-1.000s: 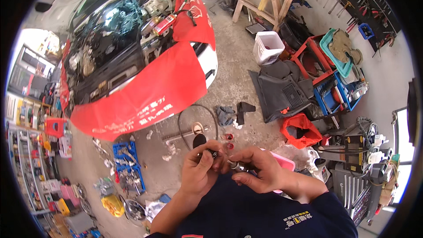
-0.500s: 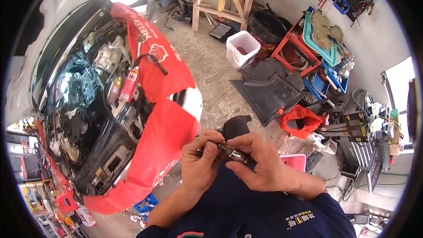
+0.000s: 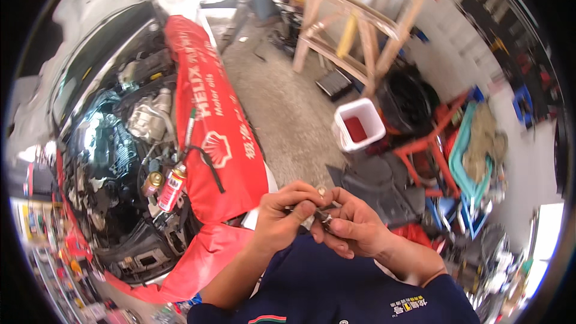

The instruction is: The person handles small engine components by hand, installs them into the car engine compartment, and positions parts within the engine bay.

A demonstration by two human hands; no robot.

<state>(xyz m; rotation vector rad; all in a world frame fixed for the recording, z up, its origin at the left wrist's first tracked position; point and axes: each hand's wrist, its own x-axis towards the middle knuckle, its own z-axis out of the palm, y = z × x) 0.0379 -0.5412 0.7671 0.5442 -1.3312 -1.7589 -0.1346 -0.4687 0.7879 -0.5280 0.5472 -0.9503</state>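
In front of my chest, my left hand (image 3: 284, 217) and my right hand (image 3: 359, 223) meet, both closed on a small shiny metal part (image 3: 326, 218). The fingers hide most of it, so its kind does not show. My left thumb and fingers pinch its left side, and the right fingers curl round the other side. To the left is a car's open engine bay (image 3: 129, 162), its edge draped with a red fender cover (image 3: 222, 126). A red and white spray can (image 3: 173, 188) and a gold-coloured can (image 3: 153, 183) stand in the bay.
Ahead on the concrete floor stands a white bucket (image 3: 367, 121) with reddish liquid in it. Behind it are a wooden stand (image 3: 336, 24) and a black tub (image 3: 408, 99). A red rack with a teal tray (image 3: 461, 162) and dark plastic panels (image 3: 375, 183) crowd the right side.
The view has swung right, blurring the surroundings. Both hands still hold the metal part, which has been turned and is more hidden; the right fingers now curl beneath it.
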